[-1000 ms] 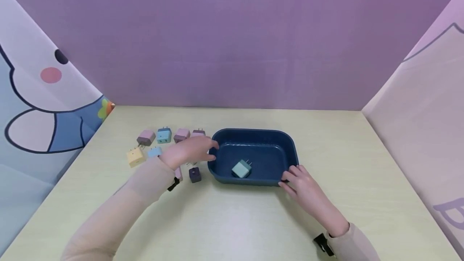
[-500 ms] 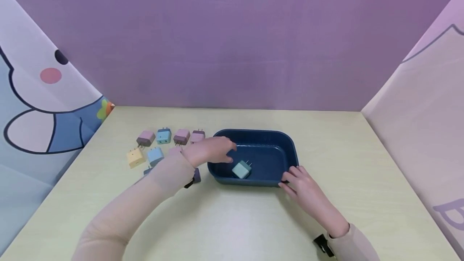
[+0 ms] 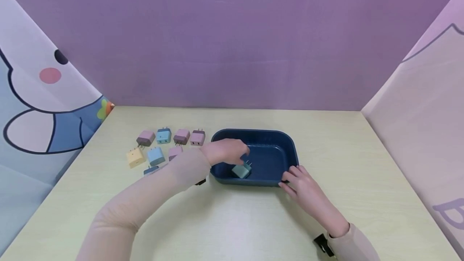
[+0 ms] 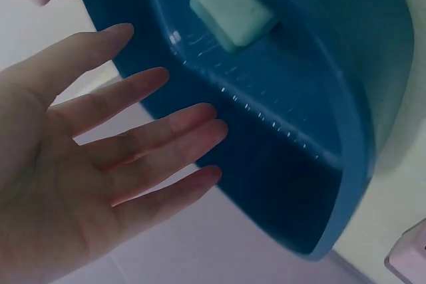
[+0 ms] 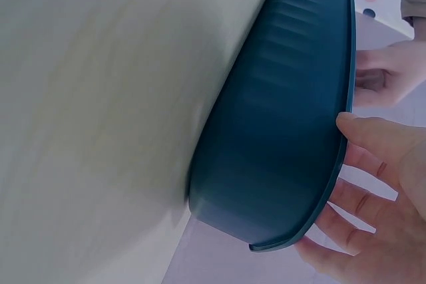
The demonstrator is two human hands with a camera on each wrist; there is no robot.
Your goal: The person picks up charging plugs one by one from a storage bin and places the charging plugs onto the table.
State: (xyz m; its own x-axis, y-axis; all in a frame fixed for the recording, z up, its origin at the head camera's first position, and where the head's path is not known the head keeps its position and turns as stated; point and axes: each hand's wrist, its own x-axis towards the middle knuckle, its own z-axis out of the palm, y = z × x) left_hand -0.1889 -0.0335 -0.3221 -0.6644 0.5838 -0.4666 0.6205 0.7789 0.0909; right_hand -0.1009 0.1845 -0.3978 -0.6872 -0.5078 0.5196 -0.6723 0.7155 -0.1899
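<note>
A dark blue rectangular box [image 3: 272,182] stands on the table with a mint-green plug charger [image 3: 240,171] lying inside it. Over the box's left half is my left hand [image 3: 225,151], just above the charger. In the left wrist view the fingers of this hand [image 4: 100,144] are spread and hold nothing, and the charger [image 4: 229,8] is apart from them. My right hand [image 3: 306,194] grips the box's front right corner. From the right wrist view, the thumb [image 5: 356,124] lies on the rim of the box and the fingers reach past the rim.
Left of the box lie several plug chargers: a yellow one [image 3: 135,157], a blue one [image 3: 156,156], a pink one [image 3: 197,137] and others. My left forearm [image 3: 145,200] covers part of that group. A purple backdrop [image 3: 232,51] stands behind the table.
My left hand has moved right, from the box's left edge to over the mint-green charger. The right hand keeps its grip on the corner. The box and the chargers appear unmoved.
</note>
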